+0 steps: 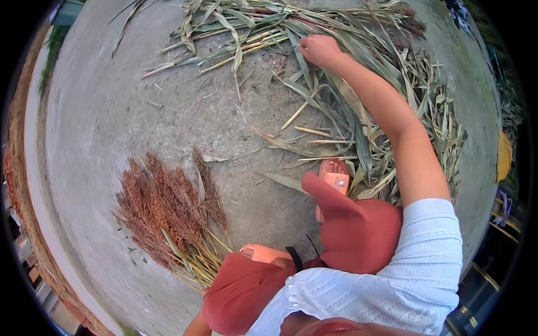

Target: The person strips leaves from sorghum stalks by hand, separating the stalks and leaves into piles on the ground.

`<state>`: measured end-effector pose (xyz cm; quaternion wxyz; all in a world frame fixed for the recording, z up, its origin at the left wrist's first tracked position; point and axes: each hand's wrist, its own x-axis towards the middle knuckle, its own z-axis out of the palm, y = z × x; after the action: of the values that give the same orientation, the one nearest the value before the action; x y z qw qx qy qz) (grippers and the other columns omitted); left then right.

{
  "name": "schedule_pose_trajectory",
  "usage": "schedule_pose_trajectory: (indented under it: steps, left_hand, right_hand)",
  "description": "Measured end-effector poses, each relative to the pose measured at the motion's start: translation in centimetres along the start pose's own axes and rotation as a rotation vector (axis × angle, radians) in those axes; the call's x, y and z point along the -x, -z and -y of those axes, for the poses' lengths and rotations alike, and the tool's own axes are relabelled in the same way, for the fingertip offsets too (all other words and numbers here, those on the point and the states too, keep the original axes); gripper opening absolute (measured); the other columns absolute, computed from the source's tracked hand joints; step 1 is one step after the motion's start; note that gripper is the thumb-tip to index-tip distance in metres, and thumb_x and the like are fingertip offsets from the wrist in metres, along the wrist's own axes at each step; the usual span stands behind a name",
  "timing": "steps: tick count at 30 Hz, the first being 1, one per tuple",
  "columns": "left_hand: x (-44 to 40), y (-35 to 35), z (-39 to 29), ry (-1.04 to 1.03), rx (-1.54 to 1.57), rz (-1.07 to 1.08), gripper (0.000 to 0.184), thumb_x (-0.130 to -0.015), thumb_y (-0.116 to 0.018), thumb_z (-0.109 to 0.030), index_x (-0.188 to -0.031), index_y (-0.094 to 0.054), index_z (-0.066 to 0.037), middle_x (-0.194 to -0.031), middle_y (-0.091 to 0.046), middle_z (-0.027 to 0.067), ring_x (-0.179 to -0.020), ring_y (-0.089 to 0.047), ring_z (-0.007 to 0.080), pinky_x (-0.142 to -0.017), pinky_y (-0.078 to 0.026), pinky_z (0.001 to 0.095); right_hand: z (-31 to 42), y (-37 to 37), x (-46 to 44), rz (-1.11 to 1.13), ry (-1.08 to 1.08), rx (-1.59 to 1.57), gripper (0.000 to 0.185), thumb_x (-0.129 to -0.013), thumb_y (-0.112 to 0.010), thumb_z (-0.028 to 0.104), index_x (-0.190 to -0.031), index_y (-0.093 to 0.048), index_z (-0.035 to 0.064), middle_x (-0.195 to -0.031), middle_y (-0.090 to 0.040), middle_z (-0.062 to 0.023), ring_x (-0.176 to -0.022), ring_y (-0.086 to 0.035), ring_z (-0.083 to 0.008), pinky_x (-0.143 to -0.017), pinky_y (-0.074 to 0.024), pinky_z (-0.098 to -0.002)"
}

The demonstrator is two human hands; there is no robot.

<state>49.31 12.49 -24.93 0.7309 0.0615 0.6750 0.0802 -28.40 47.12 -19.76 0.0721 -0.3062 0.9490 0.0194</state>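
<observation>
My right hand point(320, 51) reaches out over a heap of long green stalks and leaves point(358, 50), its fingers curled down at the near edge of the heap. What it grips, if anything, is too small to make out. At the lower left lies a bundle of reddish-brown seed heads point(168, 207) with pale yellow-green stems gathered toward my knee. My left forearm shows at the bottom edge beside the stem ends; the hand itself is mostly hidden behind my knee.
Grey concrete point(112, 106) spreads under everything. Cut stalks and loose leaves curve down the right side to my sandalled foot point(334, 178). Darker seed heads point(410, 21) lie at the top right. A yellow object point(504, 156) stands at the far right edge.
</observation>
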Motion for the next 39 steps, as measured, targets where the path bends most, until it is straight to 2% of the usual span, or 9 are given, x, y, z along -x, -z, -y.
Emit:
schedule_pose_trajectory:
  steps: [3,5,7,11,14,19,25,30,39]
  left_hand:
    - [8.0,9.7,-1.2,0.141,0.193,0.324,0.04,-0.078,-0.062,-0.051,-0.079,-0.072,-0.012,-0.08,-0.069,0.0089,-0.089,-0.065,0.0275,-0.082,-0.047,0.0407]
    - [12.9,15.3,-1.3,0.289,0.235,0.226,0.043,-0.076,-0.063,-0.053,-0.078,-0.072,-0.011,-0.08,-0.069,0.01,-0.087,-0.066,0.0285,-0.081,-0.048,0.0406]
    - [15.9,20.9,0.3,0.468,0.19,-0.3,0.059,-0.066,-0.069,-0.064,-0.08,-0.071,-0.007,-0.062,-0.063,0.0124,-0.062,-0.064,0.0325,-0.058,-0.049,0.044]
    - [19.6,30.3,-2.5,0.405,0.107,-1.069,0.042,-0.076,-0.068,-0.047,-0.072,-0.059,-0.006,-0.068,-0.059,0.0114,-0.068,-0.06,0.0325,-0.062,-0.046,0.0429]
    - [18.3,35.7,-5.2,0.17,0.156,-1.224,0.034,-0.08,-0.068,-0.038,-0.078,-0.055,-0.006,-0.072,-0.057,0.0109,-0.071,-0.058,0.0319,-0.063,-0.045,0.0427]
    - [15.1,44.1,-9.7,-0.069,-0.086,-1.275,0.032,-0.081,-0.067,-0.037,-0.089,-0.06,-0.007,-0.08,-0.059,0.0113,-0.076,-0.058,0.0315,-0.067,-0.045,0.0409]
    - [14.6,50.3,-9.9,-0.225,0.063,-1.565,0.033,-0.082,-0.067,-0.032,-0.102,-0.059,-0.006,-0.087,-0.06,0.0113,-0.08,-0.06,0.0314,-0.071,-0.046,0.0409]
    - [12.5,51.5,-7.7,-0.016,0.223,-2.021,0.037,-0.08,-0.07,-0.024,-0.111,-0.057,-0.007,-0.104,-0.057,0.0127,-0.095,-0.059,0.0313,-0.08,-0.047,0.0392]
    - [15.7,49.3,-6.7,-0.032,0.026,-2.175,0.046,-0.074,-0.075,-0.023,-0.114,-0.056,-0.008,-0.113,-0.057,0.0098,-0.107,-0.053,0.0301,-0.089,-0.042,0.0405]
  right_hand:
    - [-0.8,-3.8,-3.7,0.034,0.048,0.05,0.022,-0.084,-0.056,0.022,-0.093,-0.067,0.0051,-0.105,-0.065,-0.0156,-0.099,-0.062,-0.0322,-0.078,-0.0504,-0.0458]
    - [-0.8,-5.8,-5.5,-0.083,0.029,0.1,0.024,-0.085,-0.055,0.022,-0.097,-0.066,0.005,-0.113,-0.062,-0.0161,-0.106,-0.059,-0.0312,-0.084,-0.048,-0.0441]
    - [-2.5,-5.9,-7.0,-0.344,-0.063,0.201,0.027,-0.086,-0.053,0.022,-0.104,-0.064,0.0053,-0.121,-0.058,-0.0164,-0.113,-0.055,-0.0299,-0.09,-0.0445,-0.0421]
    - [-8.4,-4.6,-6.7,0.004,-0.546,0.011,0.041,-0.085,-0.058,0.03,-0.119,-0.054,0.0075,-0.119,-0.059,-0.0136,-0.113,-0.054,-0.0306,-0.092,-0.0449,-0.0437]
    - [-8.8,-5.6,-4.7,0.12,-0.422,-0.09,0.045,-0.086,-0.059,0.039,-0.119,-0.054,0.0095,-0.112,-0.061,-0.0127,-0.106,-0.059,-0.0308,-0.085,-0.0485,-0.045]
    - [-2.2,-6.1,1.9,-0.442,0.07,-0.286,0.028,-0.082,-0.066,0.027,-0.101,-0.057,0.0084,-0.091,-0.061,-0.0088,-0.081,-0.062,-0.0308,-0.065,-0.0507,-0.0397]
    - [3.8,-0.9,7.8,-0.32,0.29,-0.339,0.025,-0.081,-0.067,0.033,-0.089,-0.06,0.0098,-0.087,-0.06,-0.006,-0.076,-0.062,-0.027,-0.064,-0.0497,-0.0385]
    - [6.4,-0.7,5.0,-0.322,0.285,-0.378,0.026,-0.081,-0.067,0.031,-0.087,-0.058,0.0067,-0.084,-0.057,-0.0072,-0.081,-0.06,-0.028,-0.064,-0.0486,-0.0405]
    - [11.9,8.5,4.8,-0.215,0.564,-0.405,0.023,-0.084,-0.064,0.027,-0.082,-0.056,0.005,-0.083,-0.056,-0.0075,-0.075,-0.06,-0.0289,-0.063,-0.0472,-0.0402]
